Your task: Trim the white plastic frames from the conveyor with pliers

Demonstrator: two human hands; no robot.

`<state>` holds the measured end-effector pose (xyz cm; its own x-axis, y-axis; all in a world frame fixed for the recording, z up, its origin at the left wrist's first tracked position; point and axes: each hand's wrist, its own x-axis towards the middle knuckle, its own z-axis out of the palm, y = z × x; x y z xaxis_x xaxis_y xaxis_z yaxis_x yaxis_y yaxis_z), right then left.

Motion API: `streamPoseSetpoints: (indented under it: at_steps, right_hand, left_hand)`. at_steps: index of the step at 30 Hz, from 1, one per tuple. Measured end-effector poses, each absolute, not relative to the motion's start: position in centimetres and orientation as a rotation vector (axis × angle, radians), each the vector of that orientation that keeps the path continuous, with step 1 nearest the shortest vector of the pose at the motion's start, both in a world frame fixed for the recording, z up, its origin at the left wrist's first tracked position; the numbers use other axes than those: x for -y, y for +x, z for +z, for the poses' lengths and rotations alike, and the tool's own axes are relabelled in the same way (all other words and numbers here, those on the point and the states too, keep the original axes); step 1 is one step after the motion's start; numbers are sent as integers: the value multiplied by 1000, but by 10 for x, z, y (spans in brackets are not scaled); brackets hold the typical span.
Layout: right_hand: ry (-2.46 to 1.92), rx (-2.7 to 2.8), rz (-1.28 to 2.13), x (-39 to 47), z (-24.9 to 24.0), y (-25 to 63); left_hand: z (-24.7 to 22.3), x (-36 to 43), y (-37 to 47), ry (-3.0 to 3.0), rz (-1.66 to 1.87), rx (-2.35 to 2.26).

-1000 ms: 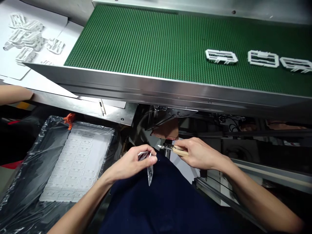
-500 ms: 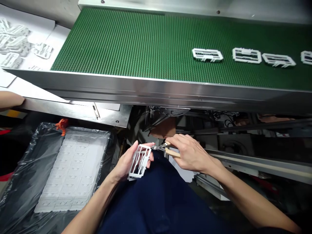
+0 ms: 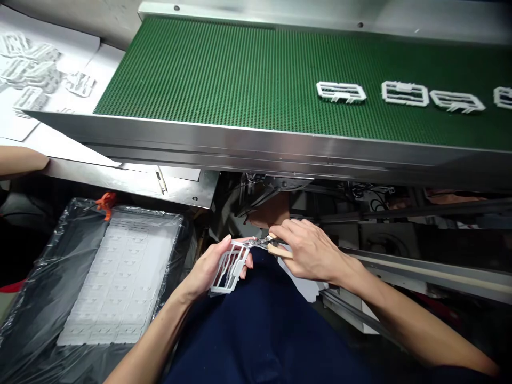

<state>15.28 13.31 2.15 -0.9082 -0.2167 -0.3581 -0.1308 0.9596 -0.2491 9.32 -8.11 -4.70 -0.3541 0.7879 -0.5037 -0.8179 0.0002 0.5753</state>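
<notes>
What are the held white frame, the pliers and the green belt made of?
White frame: likely rigid moulded plastic, fairly matt, judging by its thin, even bars.
Pliers: probably steel, as the head glints; the tan handles could be plastic or rubber.
Green belt: dull and ribbed, possibly rubber or PVC.

Navy garment (image 3: 256, 325) (lightly creased); left hand (image 3: 206, 269), right hand (image 3: 310, 253), forearms (image 3: 158, 325) bare.

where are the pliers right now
In the head view, the pliers are in the right hand, tips at the upper edge of the white frame held by the left hand.
</notes>
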Motion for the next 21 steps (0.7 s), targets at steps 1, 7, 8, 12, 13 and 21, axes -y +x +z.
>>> streamPoseSetpoints:
  at_steps: [1, 7, 8, 12, 13, 21]
  right_hand:
    - [-256, -2725, -307, -133, 21, 153]
    - [-267, -2730, -279, -134, 20, 156]
    - [-260, -2726, -279, -134, 20, 156]
    - [-238, -2720, -296, -134, 21, 155]
    - [-232, -2720, -308, -134, 20, 155]
    - [-38, -2636, -612, -135, 13, 157]
  left_hand:
    - [-47, 81, 93, -36, 1655, -993]
    - [-47, 81, 94, -19, 1656, -987]
    - [-48, 81, 94, -16, 1655, -987]
    - [-48, 82, 93, -15, 1634, -994]
    - [-48, 82, 93, -17, 1627, -993]
    - [-48, 79, 95, -134, 1692, -889]
